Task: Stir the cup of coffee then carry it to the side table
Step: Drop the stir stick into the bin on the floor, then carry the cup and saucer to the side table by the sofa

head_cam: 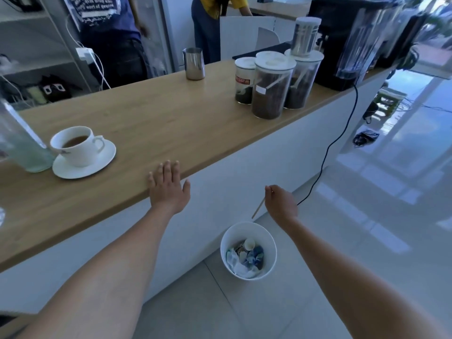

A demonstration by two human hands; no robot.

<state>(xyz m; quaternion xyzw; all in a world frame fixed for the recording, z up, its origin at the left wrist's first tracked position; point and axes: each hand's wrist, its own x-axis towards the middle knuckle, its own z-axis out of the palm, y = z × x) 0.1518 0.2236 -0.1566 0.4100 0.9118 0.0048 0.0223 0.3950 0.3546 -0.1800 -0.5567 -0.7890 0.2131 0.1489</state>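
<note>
Coffee cup sits left of left hand.

Partly legible "EASY" on red label of canister.

White cup of brown coffee on a white saucer, light oak-grained wooden counter beneath it, white bin below the counter, pale wooden stir stick, black coffee machine at the counter's far end
</note>
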